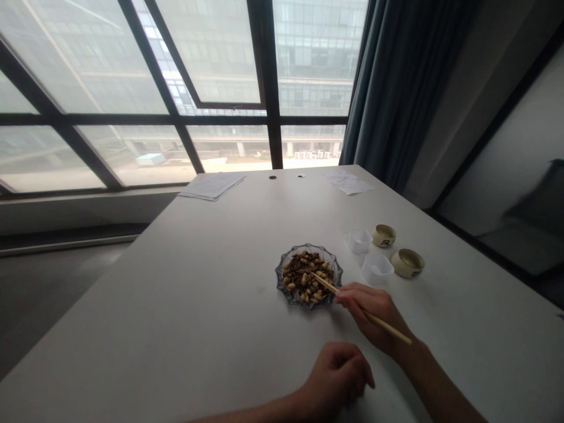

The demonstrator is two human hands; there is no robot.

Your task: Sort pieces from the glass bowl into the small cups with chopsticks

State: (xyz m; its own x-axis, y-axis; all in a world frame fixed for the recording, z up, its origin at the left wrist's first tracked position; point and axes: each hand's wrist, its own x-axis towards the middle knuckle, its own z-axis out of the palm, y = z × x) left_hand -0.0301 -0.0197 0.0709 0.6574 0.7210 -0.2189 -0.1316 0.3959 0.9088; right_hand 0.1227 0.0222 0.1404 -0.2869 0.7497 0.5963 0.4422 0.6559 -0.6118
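Note:
My right hand (372, 311) grips a pair of wooden chopsticks (390, 330) at the right side of a scalloped glass bowl (282, 291). The chopstick tips reach into a mix of peanuts (304, 280) in their shells and dark brown, seed-like pieces (299, 264). Whether a piece is pinched between the tips is too small to tell. Nearer to me, my left hand (337, 373) rests on the table below the bowl, fingers curled in and loosely closed, with nothing seen in them.
Right of the bowl stand two clear plastic tubs (378, 268) and two small beige cups (408, 263) with dark marks. Paper sheets (214, 185) lie at the far left of the white table (198, 282), more papers (350, 183) at the far right. Windows and a dark curtain (396, 88) are behind.

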